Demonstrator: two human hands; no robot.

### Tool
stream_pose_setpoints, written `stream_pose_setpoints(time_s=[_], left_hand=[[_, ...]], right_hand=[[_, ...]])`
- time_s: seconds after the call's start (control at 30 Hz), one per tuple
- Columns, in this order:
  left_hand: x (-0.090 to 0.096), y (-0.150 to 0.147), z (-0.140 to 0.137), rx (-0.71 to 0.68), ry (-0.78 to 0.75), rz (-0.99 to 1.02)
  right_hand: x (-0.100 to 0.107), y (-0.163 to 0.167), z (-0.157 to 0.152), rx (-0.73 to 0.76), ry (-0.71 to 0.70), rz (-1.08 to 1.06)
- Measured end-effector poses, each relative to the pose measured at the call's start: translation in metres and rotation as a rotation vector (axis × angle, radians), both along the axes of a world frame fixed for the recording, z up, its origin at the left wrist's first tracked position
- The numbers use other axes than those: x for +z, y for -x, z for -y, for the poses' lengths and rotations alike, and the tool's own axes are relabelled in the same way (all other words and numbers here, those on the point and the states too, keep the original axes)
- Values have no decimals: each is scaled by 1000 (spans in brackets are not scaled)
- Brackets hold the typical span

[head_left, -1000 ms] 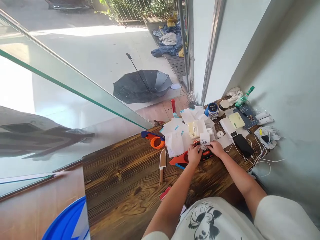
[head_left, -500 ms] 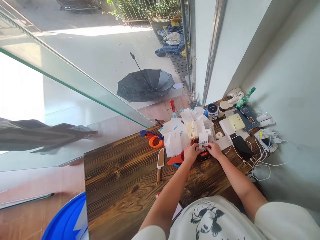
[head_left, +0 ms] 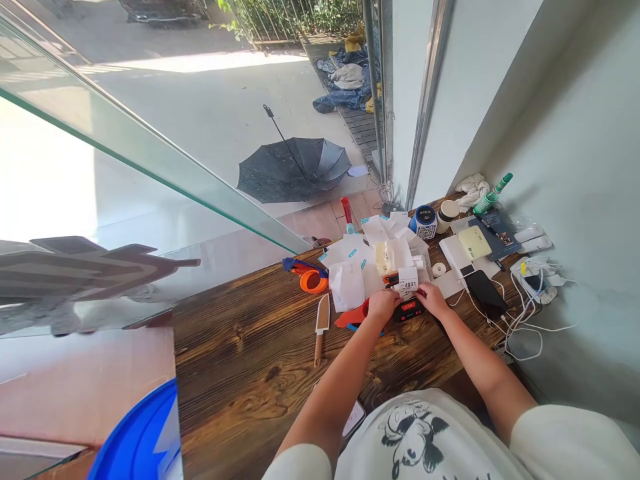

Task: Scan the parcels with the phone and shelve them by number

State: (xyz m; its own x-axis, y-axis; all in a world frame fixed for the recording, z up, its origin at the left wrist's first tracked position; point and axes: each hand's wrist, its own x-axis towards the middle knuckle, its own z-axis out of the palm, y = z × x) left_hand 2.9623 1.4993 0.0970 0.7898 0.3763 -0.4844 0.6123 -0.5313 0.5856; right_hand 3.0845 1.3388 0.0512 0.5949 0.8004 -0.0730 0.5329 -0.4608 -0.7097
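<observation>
White paper label printed 4001 [head_left: 409, 283] rises from a black, red-panelled boxy device [head_left: 409, 309]. Two hands flank it: left hand [head_left: 383, 305] at nine o'clock, right hand [head_left: 431, 297] at three, fingers curled; whether they pinch the label, I cannot tell. Since half a second ago, the left forearm [head_left: 333, 393] has nearly covered a red-rimmed flat object. Bare dark wooden tabletop [head_left: 235, 347] stretches toward eight, past one brown-bladed knife [head_left: 323, 317].

Black device [head_left: 409, 309]: partly covered by the left hand [head_left: 384, 305] and the printed label [head_left: 408, 281]. Left fingertip contact: cannot be determined. Label's smallest lines: illegible. Phone [head_left: 355, 419]: partly concealed by the left forearm [head_left: 333, 393] and shirt [head_left: 450, 440]. Blue panel [head_left: 130, 433]: cut off by the bottom edge.
</observation>
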Motion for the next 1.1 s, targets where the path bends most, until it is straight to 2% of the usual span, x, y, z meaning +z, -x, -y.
stream_pose_setpoints(time_s=[0.13,0.3,0.6,0.9,1.1], left_hand=[[3,-7,4,-108,-76,-104],[9,-10,8,-167,-149,-160],[8,-11,13,-160,-186,-188],[18,-11,7,-212,-192,-178],[20,-18,11,-186,-196,-182]], right_hand=[[-2,2,2,-2,-24,1],[-4,3,2,-8,-31,3],[-2,3,-2,-47,42,-18],[4,1,-4,-32,68,-39],[5,5,-8,-72,96,-38]])
